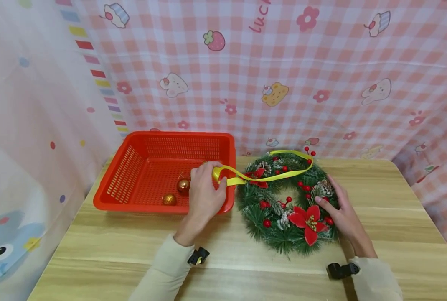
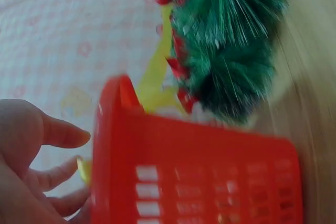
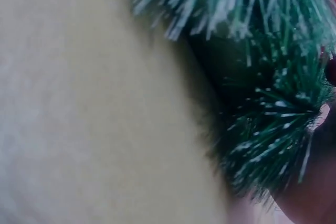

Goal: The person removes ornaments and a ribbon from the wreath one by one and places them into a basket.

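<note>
A green wreath [image 1: 253,213] with red poinsettia flowers, red berries and pinecones lies on the table. My right hand [image 1: 345,213] holds its right side, thumb over the top and fingers at the outer edge. In the right wrist view, frosted needles [image 3: 268,114] hide most of that hand. A yellow ribbon [image 1: 280,177] loops across the wreath's upper part and runs left to my left hand [image 1: 207,188], which holds its bunched end above the basket's right rim. In the left wrist view, the red basket [image 2: 173,140] partly covers that hand's fingertips [image 2: 79,138].
The red plastic basket [image 1: 114,205] stands left of the wreath, with shiny copper-coloured balls [image 1: 184,184] and a glittery gold ball [image 1: 168,200] inside. The wooden table [image 1: 261,276] ends at a checked pink curtain [image 1: 238,83] behind.
</note>
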The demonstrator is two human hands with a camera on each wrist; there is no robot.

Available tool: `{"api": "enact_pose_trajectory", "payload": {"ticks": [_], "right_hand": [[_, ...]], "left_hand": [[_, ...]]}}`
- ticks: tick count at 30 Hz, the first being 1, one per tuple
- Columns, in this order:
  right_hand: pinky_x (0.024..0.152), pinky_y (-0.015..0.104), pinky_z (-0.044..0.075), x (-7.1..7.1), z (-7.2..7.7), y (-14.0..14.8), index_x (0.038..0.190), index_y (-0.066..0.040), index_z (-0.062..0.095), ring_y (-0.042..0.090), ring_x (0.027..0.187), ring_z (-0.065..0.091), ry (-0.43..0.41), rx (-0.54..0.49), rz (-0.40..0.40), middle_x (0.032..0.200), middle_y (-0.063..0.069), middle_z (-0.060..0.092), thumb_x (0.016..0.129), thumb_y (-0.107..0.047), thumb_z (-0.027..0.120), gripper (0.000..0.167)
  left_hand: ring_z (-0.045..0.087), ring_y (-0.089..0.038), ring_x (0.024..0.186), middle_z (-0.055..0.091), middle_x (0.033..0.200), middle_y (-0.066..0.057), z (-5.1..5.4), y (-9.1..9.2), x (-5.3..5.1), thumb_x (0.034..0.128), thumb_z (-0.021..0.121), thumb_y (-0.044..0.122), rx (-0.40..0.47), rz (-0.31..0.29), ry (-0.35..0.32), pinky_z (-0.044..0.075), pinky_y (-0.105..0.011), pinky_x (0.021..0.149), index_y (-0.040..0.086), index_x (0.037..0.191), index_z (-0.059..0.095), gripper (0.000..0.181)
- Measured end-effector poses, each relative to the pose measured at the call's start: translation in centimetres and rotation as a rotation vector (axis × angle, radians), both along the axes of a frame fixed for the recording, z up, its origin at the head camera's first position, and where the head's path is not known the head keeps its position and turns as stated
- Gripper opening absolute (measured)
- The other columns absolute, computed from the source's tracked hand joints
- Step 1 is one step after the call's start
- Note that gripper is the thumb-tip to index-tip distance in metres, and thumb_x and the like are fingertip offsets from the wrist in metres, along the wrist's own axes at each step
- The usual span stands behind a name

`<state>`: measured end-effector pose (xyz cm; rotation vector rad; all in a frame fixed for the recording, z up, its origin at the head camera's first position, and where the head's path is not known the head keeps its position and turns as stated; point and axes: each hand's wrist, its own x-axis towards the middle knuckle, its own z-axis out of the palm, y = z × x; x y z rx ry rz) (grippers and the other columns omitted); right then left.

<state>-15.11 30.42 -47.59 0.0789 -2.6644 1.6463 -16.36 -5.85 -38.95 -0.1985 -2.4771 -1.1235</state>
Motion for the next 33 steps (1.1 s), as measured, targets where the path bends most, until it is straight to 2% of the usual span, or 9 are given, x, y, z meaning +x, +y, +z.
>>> {"api": "enact_pose_trajectory", "payload": {"ticks": [7,10,13,17,19,21,25,29,33], "right_hand": [[0.107,0.077,0.000,0.0,-0.7,-0.1,0.160,-0.032,0.007,0.039,0.150,-0.006,0.032,-0.053,0.007,0.167,0.011,-0.002,0.100,-0.027,0.058,0.078],[0.107,0.077,0.000,-0.1,-0.9,-0.2,0.160,-0.031,0.007,0.038,0.151,-0.006,0.037,-0.061,0.017,0.167,0.008,-0.002,0.101,-0.027,0.058,0.078],[0.107,0.077,-0.001,-0.2,-1.1,-0.3,0.160,-0.030,0.006,0.038,0.151,-0.007,0.031,-0.064,0.022,0.167,0.006,-0.002,0.101,-0.027,0.057,0.079],[0.107,0.077,-0.001,-0.3,-1.2,-0.1,0.160,-0.029,0.006,0.037,0.151,-0.007,0.032,-0.068,0.020,0.167,0.006,-0.002,0.101,-0.027,0.057,0.078],[0.107,0.077,-0.002,-0.3,-1.2,0.0,0.160,-0.030,0.006,0.037,0.151,-0.007,0.035,-0.073,0.019,0.167,0.007,-0.002,0.101,-0.026,0.057,0.078],[0.107,0.077,-0.002,-0.3,-1.1,0.2,0.160,-0.031,0.006,0.037,0.151,-0.007,0.036,-0.075,0.021,0.167,0.007,-0.002,0.101,-0.026,0.057,0.078],[0.107,0.077,-0.001,-0.4,-1.1,0.3,0.160,-0.032,0.004,0.036,0.151,-0.009,0.021,-0.068,0.031,0.167,0.006,-0.004,0.101,-0.028,0.056,0.079],[0.106,0.077,-0.002,-0.4,-1.0,0.5,0.160,-0.029,0.002,0.037,0.151,-0.010,-0.001,-0.067,0.032,0.167,0.005,-0.006,0.101,-0.029,0.056,0.080],[0.107,0.077,-0.001,-0.3,-1.1,0.5,0.160,-0.030,0.001,0.037,0.150,-0.010,-0.014,-0.062,0.036,0.167,0.004,-0.006,0.101,-0.030,0.055,0.080]], "left_hand": [[0.046,-0.032,0.119,0.059,0.125,-0.015,0.4,4.7,0.6,0.0841,0.073,0.005,-0.166,-0.131,0.186,0.040,-0.046,0.100,0.005,0.116,0.063,0.033],[0.047,-0.031,0.123,0.060,0.123,-0.012,0.1,6.6,0.2,0.0876,0.071,0.008,-0.225,-0.174,0.208,0.039,-0.044,0.106,0.006,0.116,0.063,0.030],[0.051,-0.029,0.122,0.062,0.119,-0.010,-0.5,7.9,-0.5,0.0904,0.068,0.009,-0.248,-0.235,0.156,0.041,-0.041,0.107,0.006,0.119,0.062,0.029],[0.054,-0.029,0.124,0.061,0.129,-0.010,-0.9,8.8,-1.3,0.0941,0.066,0.014,-0.281,-0.318,-0.068,0.046,-0.042,0.103,0.006,0.133,0.056,0.041],[0.054,-0.031,0.124,0.060,0.134,-0.010,-1.0,9.1,-1.6,0.0951,0.065,0.016,-0.308,-0.329,-0.176,0.047,-0.044,0.101,0.008,0.140,0.051,0.048],[0.055,-0.032,0.121,0.061,0.136,-0.008,-1.2,9.3,-1.9,0.0954,0.066,0.019,-0.334,-0.311,-0.240,0.048,-0.045,0.098,0.010,0.144,0.049,0.052],[0.056,-0.030,0.108,0.063,0.134,-0.005,-1.7,9.9,-2.3,0.0952,0.066,0.019,-0.360,-0.242,-0.225,0.047,-0.042,0.086,0.013,0.143,0.050,0.051],[0.055,-0.028,0.104,0.060,0.138,-0.004,-2.1,10.5,-2.7,0.0956,0.065,0.016,-0.340,-0.223,-0.177,0.045,-0.040,0.082,0.013,0.144,0.050,0.051],[0.057,-0.027,0.095,0.069,0.123,-0.003,-2.6,10.9,-3.0,0.0945,0.066,0.016,-0.363,-0.193,-0.179,0.045,-0.038,0.077,0.016,0.143,0.052,0.050]]}}
